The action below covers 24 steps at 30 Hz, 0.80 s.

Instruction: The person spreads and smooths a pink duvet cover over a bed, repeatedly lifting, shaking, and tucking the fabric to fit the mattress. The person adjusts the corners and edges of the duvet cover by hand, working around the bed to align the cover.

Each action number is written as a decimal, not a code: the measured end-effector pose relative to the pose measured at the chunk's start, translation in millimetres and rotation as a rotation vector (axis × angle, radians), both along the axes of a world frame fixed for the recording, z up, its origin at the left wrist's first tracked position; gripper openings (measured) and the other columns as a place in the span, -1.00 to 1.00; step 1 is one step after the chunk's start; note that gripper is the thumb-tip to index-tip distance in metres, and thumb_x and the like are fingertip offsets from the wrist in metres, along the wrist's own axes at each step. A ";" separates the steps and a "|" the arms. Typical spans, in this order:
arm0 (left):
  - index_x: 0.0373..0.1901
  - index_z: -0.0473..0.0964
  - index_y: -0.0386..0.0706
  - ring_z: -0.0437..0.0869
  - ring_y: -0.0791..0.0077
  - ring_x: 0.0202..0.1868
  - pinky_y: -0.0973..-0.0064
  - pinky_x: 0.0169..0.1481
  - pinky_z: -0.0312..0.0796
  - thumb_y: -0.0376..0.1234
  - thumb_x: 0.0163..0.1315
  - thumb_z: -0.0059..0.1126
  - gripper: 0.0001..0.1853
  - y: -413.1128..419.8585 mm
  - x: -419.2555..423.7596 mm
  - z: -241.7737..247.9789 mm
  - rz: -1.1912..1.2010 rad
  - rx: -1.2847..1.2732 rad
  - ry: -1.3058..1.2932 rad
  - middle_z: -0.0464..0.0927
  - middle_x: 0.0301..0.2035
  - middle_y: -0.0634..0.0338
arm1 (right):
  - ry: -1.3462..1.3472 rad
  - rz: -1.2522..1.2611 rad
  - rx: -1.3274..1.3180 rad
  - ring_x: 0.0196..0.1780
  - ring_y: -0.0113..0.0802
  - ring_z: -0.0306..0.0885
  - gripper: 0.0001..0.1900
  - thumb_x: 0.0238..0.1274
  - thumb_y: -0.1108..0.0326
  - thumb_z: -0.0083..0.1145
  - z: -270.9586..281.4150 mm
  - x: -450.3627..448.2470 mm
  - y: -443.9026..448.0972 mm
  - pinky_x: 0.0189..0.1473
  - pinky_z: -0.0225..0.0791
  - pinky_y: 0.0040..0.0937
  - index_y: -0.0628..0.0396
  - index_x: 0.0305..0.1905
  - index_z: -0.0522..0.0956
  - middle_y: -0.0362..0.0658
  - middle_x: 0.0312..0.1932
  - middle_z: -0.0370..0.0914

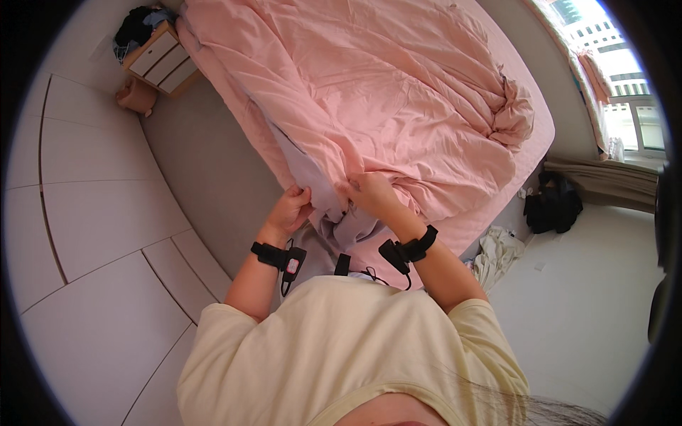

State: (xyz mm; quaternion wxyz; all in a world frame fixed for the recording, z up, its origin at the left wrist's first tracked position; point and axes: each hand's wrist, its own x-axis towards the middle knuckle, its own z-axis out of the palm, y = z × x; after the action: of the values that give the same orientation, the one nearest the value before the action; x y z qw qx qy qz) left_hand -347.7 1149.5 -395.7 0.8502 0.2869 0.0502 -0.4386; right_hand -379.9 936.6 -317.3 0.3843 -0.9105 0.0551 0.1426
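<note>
A rumpled pink duvet cover (373, 101) spreads over the bed, with a zipper opening along its near left side. Inside that opening shows a greyish-lilac lining (306, 173). My left hand (291, 209) pinches the lilac fabric at the edge of the opening, thumb on top. To its right, my right hand (370, 194) grips the pink fabric beside the opening, its fingertips partly hidden in the folds. Bunched lilac cloth (354, 226) hangs between and below my hands. Each wrist wears a black strap with a small cabled device.
White cabinets (96, 213) line the left wall. A nightstand (162, 61) with clothes on it and a brownish bin (137, 97) stand at the far left. On the right are a black bag (554, 202), a crumpled pale cloth (498, 253) and a window (623, 74).
</note>
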 end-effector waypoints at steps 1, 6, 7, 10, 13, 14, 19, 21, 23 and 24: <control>-0.02 0.42 -0.19 0.51 0.43 -0.03 0.35 0.14 0.33 -0.34 0.33 -0.06 -0.77 -2.0 0.2 2.8 -0.003 -0.017 -0.016 0.53 -0.11 0.23 | 0.078 0.052 0.032 -0.44 0.08 0.51 -0.62 0.09 0.05 0.12 1.5 -1.5 4.2 -0.39 0.34 -0.08 0.23 -0.46 0.53 0.13 -0.61 0.48; -0.09 0.42 -0.23 0.52 0.46 -0.16 0.45 0.00 0.38 -0.27 0.32 -0.01 -0.75 -11.6 4.0 33.3 -0.024 0.476 -0.033 0.51 -0.18 0.21 | 0.120 0.113 0.257 -0.51 -0.01 0.50 -0.63 0.08 0.09 0.13 5.2 0.7 10.2 -0.45 0.34 -0.16 0.22 -0.55 0.53 0.08 -0.63 0.48; -0.10 0.42 -0.23 0.53 0.46 -0.18 0.48 -0.03 0.40 -0.25 0.31 0.02 -0.74 -9.8 3.6 39.1 -0.033 0.595 -0.128 0.51 -0.18 0.20 | -0.093 0.254 0.093 -0.51 -0.03 0.51 -0.66 0.08 0.12 0.13 5.5 0.0 12.1 -0.46 0.34 -0.17 0.21 -0.55 0.53 0.08 -0.62 0.48; -0.08 0.41 -0.25 0.52 0.52 -0.31 0.49 -0.14 0.47 -0.24 0.30 0.02 -0.71 -1.5 -5.6 41.2 0.040 0.730 -0.134 0.49 -0.25 0.18 | -0.382 0.562 -0.157 -0.49 -0.05 0.51 -0.73 0.07 0.18 0.13 5.1 -8.3 30.7 -0.46 0.34 -0.18 0.16 -0.52 0.54 0.05 -0.60 0.49; -0.04 0.39 -0.32 0.56 0.47 -0.28 0.47 -0.16 0.49 -0.26 0.31 0.01 -0.68 11.4 -9.9 19.3 -0.163 0.755 -0.003 0.50 -0.23 0.10 | -0.175 0.479 0.026 -0.43 -0.04 0.52 -0.78 0.06 0.20 0.13 -2.2 -28.9 61.6 -0.40 0.35 -0.15 0.13 -0.48 0.55 0.01 -0.54 0.52; 0.03 0.37 -0.37 0.58 0.35 -0.11 0.37 -0.03 0.50 -0.27 0.32 -0.03 -0.63 11.8 -6.6 7.6 0.001 0.473 0.091 0.52 -0.12 0.03 | -0.187 0.479 0.135 -0.41 -0.04 0.52 -0.78 0.06 0.19 0.14 -6.8 -36.5 63.7 -0.37 0.35 -0.14 0.12 -0.46 0.55 0.00 -0.52 0.53; 0.07 0.36 -0.33 0.55 0.24 0.01 0.30 0.08 0.47 -0.29 0.26 0.05 -0.60 57.7 86.6 3.1 0.257 0.569 0.113 0.50 -0.02 0.00 | -0.025 -0.428 0.674 -0.28 -0.28 0.53 -0.72 0.29 0.17 -0.10 -0.5 -110.0 -98.0 -0.23 0.40 -0.22 0.12 -0.19 0.56 -0.12 -0.36 0.57; 0.03 0.41 -0.28 0.58 0.28 -0.08 0.35 -0.03 0.50 -0.26 0.24 0.08 -0.62 75.3 133.9 39.7 0.224 0.570 0.014 0.54 -0.09 0.07 | -0.380 -0.694 0.418 -0.25 -0.40 0.52 -0.72 0.34 0.22 -0.13 49.2 -190.3 -219.3 -0.21 0.39 -0.33 0.14 -0.14 0.55 -0.17 -0.35 0.55; -0.05 0.47 -0.23 0.60 0.40 -0.21 0.47 -0.20 0.49 -0.23 0.21 0.12 -0.65 70.9 156.5 89.3 0.131 1.022 -0.267 0.56 -0.19 0.16 | -0.676 -0.861 -0.671 -0.24 -0.47 0.50 -0.81 0.29 0.31 0.00 134.6 -275.9 -324.1 -0.18 0.34 -0.50 0.17 -0.16 0.56 -0.18 -0.37 0.51; -0.08 0.49 -0.23 0.58 0.47 -0.26 0.52 -0.27 0.45 -0.23 0.21 0.12 -0.68 48.8 165.6 114.2 0.167 0.789 -0.353 0.56 -0.24 0.20 | -0.975 -1.119 -0.202 -0.23 -0.42 0.49 -0.79 0.26 0.31 0.03 173.9 -322.9 -344.9 -0.16 0.34 -0.51 0.19 -0.13 0.55 -0.12 -0.33 0.53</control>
State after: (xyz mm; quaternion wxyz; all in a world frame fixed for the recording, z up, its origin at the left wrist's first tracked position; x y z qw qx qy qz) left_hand -182.1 1198.2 -281.5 0.7036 0.6551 0.0909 -0.2599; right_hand -702.8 591.7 -143.4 0.2947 -0.7373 0.3464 -0.4996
